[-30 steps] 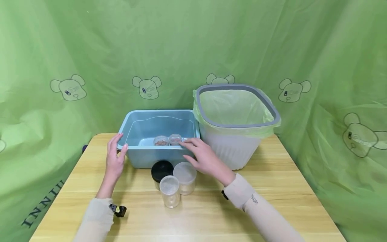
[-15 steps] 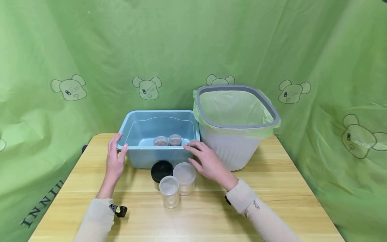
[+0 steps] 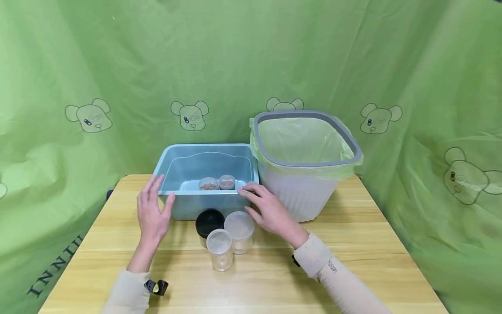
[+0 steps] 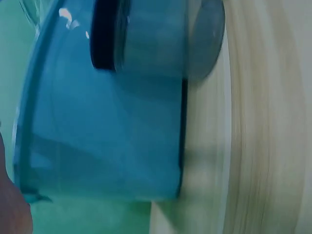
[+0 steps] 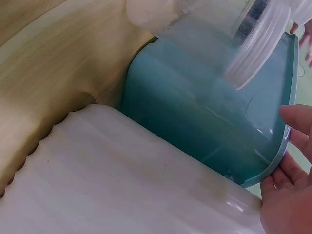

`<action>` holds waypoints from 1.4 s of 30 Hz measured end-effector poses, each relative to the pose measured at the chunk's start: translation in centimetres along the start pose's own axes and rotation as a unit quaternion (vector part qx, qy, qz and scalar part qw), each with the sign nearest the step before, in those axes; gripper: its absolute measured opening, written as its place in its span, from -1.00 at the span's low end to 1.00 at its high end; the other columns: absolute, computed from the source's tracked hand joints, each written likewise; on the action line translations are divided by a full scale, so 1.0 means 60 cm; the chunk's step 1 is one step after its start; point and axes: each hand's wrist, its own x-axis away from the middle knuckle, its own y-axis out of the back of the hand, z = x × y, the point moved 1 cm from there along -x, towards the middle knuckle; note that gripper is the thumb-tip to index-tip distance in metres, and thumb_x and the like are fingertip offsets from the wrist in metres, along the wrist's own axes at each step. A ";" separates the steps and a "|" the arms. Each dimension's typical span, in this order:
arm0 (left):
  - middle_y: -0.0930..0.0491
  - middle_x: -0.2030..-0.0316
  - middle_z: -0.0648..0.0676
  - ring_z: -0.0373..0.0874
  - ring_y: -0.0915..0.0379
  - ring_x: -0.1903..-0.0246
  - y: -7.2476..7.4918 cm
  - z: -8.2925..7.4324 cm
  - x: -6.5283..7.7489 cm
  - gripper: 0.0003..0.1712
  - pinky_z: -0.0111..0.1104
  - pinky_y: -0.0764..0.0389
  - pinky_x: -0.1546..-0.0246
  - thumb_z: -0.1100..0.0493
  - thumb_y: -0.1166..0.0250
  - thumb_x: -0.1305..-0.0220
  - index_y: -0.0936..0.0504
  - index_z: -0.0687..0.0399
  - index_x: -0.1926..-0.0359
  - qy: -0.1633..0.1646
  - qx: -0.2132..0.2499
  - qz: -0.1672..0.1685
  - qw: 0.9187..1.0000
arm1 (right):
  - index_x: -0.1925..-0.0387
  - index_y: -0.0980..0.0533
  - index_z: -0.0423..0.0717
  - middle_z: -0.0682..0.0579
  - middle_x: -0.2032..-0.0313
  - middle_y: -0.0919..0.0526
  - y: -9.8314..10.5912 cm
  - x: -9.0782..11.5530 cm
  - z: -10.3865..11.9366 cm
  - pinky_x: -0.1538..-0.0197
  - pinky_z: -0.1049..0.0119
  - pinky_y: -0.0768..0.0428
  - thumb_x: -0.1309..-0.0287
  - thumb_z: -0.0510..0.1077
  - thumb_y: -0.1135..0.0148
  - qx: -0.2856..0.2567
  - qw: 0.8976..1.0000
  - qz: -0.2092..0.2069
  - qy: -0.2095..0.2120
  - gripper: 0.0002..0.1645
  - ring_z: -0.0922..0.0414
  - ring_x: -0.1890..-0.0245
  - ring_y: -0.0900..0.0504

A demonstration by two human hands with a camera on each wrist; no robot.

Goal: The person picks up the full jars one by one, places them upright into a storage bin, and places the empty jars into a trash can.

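1. Beige-sleeved left hand (image 3: 153,216): compared with half a second ago, moved towards the wearer and rightwards; fingers straight, thumb spread, at the basin's near left corner. Contact cannot be told; it has hold of nothing visible. Judged from this, only the hand's placement is altered.
2. Right hand (image 3: 270,212): fingers loosely bent, touching the near rim by the right corner; thumb apart, before the wall.
3. Three upright clear plastic jars, one slim with a frosted lid (image 3: 220,253), one wide with a frosted lid (image 3: 240,231), one black-lidded (image 3: 210,222), crowding the approach to the basin's front.
4. Light-blue rectangular plastic basin (image 3: 205,205), on the pale wooden table (image 3: 255,288), position apparently unchanged; inside, two small clear round containers (image 3: 209,185) with reddish-brown bits.
5. White ribbed bin (image 3: 298,192), grey-rimmed, green-lined, blocking the basin's right side.
6. Green bear-print curtain (image 3: 235,56).
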 end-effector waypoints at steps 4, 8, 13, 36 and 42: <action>-0.36 -0.47 0.15 0.23 -0.25 -0.33 0.000 -0.029 0.021 -0.31 0.14 -0.24 -0.32 -0.06 -0.22 -0.35 -0.42 -0.13 -0.49 -0.101 -0.015 -0.001 0.995 | -0.40 -0.49 -0.06 -0.04 -0.26 -0.54 0.001 0.000 0.001 -0.40 0.08 -0.52 -0.28 -0.23 -0.41 0.001 1.000 0.005 0.000 -0.34 0.00 -0.31 -0.51; -0.41 -0.43 0.13 0.15 -0.27 -0.35 0.000 -0.049 0.048 -0.30 -0.14 -0.20 -0.43 -0.14 -0.19 -0.34 -0.44 -0.11 -0.47 -0.159 -0.004 0.023 0.987 | -0.40 -0.49 -0.07 -0.05 -0.27 -0.54 0.003 0.000 0.002 -0.41 0.08 -0.52 -0.29 -0.22 -0.41 0.004 1.000 0.008 0.000 -0.35 0.00 -0.32 -0.50; -0.42 -0.42 0.13 0.07 -0.31 -0.36 -0.007 -0.064 0.085 -0.25 -0.39 -0.12 -0.49 -0.18 -0.22 -0.34 -0.41 -0.08 -0.49 -0.214 0.034 0.113 0.970 | -0.43 -0.46 -0.03 -0.05 -0.31 -0.52 0.008 0.000 0.005 -0.42 0.07 -0.50 -0.32 -0.18 -0.39 0.010 1.000 0.017 -0.002 -0.33 -0.01 -0.36 -0.48; -0.45 -0.41 -0.01 -0.05 -0.37 -0.34 -0.037 -0.088 0.136 -0.21 -0.01 -0.41 -0.35 -0.22 -0.36 -0.28 -0.44 -0.13 -0.47 -0.249 0.013 0.239 0.939 | -0.26 -0.57 -0.19 -0.25 -0.20 -0.62 0.228 0.001 -0.017 -0.53 0.00 -0.32 -0.30 -0.06 -0.24 0.048 0.958 -0.284 0.007 -0.45 -0.23 -0.31 -0.50; -0.46 -0.40 -0.05 -0.06 -0.38 -0.33 -0.036 -0.088 0.139 -0.20 -0.02 -0.40 -0.36 -0.20 -0.40 -0.24 -0.46 -0.13 -0.45 -0.241 0.015 0.252 0.937 | -0.31 -0.56 -0.10 -0.20 -0.25 -0.61 0.237 0.030 -0.063 -0.54 -0.12 -0.25 -0.44 0.04 -0.07 0.071 0.956 -0.278 -0.057 -0.45 -0.22 -0.34 -0.47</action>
